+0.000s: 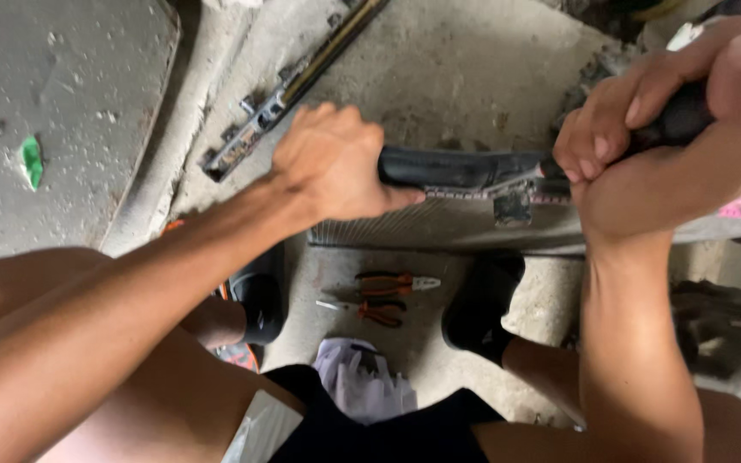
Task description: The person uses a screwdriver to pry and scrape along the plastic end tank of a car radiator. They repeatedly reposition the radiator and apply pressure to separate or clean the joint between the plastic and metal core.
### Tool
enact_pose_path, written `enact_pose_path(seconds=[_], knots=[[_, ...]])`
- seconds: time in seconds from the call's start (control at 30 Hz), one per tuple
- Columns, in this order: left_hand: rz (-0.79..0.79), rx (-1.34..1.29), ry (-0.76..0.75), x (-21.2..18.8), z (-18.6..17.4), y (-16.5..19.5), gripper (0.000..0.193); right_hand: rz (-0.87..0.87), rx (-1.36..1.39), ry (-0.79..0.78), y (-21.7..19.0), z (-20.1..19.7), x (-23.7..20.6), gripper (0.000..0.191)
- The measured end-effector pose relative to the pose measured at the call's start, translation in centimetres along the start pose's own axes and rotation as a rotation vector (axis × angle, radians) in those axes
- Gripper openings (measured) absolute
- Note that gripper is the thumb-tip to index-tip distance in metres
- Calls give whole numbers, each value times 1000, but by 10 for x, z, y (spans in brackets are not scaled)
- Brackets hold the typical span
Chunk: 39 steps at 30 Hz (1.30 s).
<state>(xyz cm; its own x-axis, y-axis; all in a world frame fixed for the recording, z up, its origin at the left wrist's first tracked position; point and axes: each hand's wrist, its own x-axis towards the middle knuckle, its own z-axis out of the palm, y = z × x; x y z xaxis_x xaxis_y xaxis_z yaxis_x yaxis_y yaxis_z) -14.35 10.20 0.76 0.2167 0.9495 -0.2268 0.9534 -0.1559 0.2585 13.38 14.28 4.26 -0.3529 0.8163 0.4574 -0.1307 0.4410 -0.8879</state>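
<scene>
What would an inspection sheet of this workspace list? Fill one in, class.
Surface: rough concrete floor, dusty.
Job's things: finned radiator with black top tank; dark tool handle, its tip at the tank.
Clutter: two orange-handled pliers, metal rail, green scrap, white cloth.
Grips: left hand presses the tank; right hand clenches the handle.
Cables: nothing seen.
Surroundings: grey slab, black shoes.

Single head-worn view, looking steeply down from close above, past both forearms and bent knees to the rough grey concrete floor [439,77] between the feet.
</scene>
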Motion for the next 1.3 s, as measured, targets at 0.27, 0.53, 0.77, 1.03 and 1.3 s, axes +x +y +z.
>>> enact_pose_path(seconds=[0.27,0.53,0.77,1.03,1.3], knots=[[23,-3,29,0,2,4,64,-41,13,49,3,11,-2,58],[35,-3,27,-3,-1,8,67,158,32,152,66,-12,56,51],[26,23,47,-8,-9,10,74,277,110,227,37,20,77,51],[-34,30,-110,-13,-29,23,77,214,134,236,-19,40,62,41],[3,72,-293,-6,-33,33,69,117,226,204,-30,43,39,39]])
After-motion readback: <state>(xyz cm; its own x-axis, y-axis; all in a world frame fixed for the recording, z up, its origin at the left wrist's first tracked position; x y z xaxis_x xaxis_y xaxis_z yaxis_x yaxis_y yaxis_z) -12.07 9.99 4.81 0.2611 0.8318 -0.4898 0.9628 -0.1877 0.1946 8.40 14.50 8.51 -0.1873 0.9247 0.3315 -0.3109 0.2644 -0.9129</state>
